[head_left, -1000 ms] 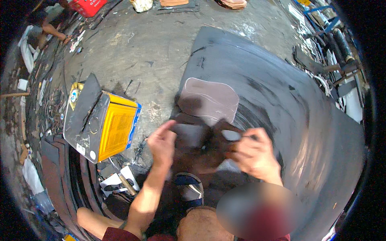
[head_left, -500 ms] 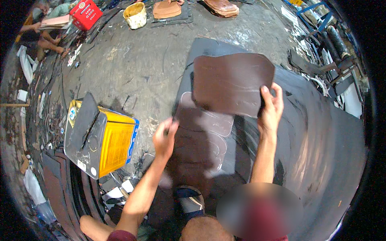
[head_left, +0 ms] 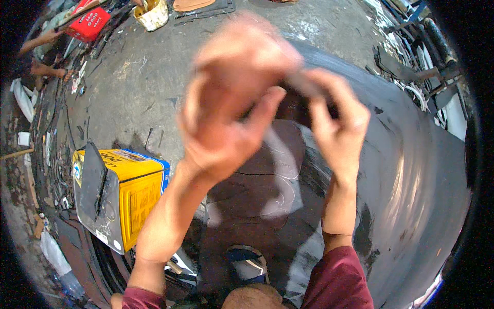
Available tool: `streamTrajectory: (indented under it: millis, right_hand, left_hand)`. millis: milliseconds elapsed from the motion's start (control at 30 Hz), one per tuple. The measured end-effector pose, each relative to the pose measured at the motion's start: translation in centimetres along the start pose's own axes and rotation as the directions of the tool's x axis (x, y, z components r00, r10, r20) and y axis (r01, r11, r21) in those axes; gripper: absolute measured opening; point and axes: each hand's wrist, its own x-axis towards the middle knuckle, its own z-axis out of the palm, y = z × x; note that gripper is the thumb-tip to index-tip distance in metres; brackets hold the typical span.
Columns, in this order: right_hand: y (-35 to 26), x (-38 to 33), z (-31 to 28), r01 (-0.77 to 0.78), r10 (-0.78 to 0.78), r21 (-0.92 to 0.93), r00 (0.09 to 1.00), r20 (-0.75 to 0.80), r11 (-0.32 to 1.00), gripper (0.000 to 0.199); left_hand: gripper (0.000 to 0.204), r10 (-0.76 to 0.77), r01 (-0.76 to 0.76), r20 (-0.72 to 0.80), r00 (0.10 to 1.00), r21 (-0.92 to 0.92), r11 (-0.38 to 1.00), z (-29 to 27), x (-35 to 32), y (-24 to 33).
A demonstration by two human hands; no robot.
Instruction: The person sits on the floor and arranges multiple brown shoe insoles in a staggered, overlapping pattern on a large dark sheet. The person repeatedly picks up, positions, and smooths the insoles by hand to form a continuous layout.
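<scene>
A brown sheet (head_left: pixel 226 82), smeared by motion and apparently bent, is raised close in front of me. My left hand (head_left: pixel 218 131) is around its near side, the thumb on the right and blurred fingers on the left. To its right, my right hand (head_left: pixel 337 121) pinches a dark edge that seems to belong to the same sheet. Below lie brown pieces (head_left: pixel 257 193) with pale curved outlines, on a large black sheet (head_left: pixel 406 170). How the raised sheet is folded cannot be made out.
A yellow and blue square tin (head_left: pixel 141 201) with a black scrap on top stands left. Farther off are a red crate (head_left: pixel 88 24), a stained bucket (head_left: pixel 152 14) and tan pieces (head_left: pixel 193 4). Another person's arm (head_left: pixel 43 40) shows far left. Scraps (head_left: pixel 411 72) lie along the right.
The brown sheet has come up closer and turned from lying broad and flat. My left hand has risen to it from the outlined pieces. The view has shifted slightly.
</scene>
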Motion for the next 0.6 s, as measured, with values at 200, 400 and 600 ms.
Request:
streamTrajectory:
  millis: [200,400,600]
  right_hand:
    - [8.2,-0.9,3.1,-0.417,0.533,0.565,0.844,-0.048,0.712,0.035]
    - [16.5,-7.3,8.8,-0.685,0.687,0.312,0.716,0.123,0.658,0.039]
    - [18.0,-8.3,9.9,-0.668,0.684,0.318,0.725,0.075,0.673,0.038]
  left_hand:
    - [0.075,-0.932,0.797,0.35,0.098,-0.588,-0.137,2.6,-10.9,-7.5]
    - [0.031,-0.965,0.947,0.242,-0.097,-0.276,-0.164,8.1,-15.9,-11.3]
    - [0.036,-0.981,0.977,0.16,-0.111,-0.161,-0.137,10.0,-18.1,-11.7]
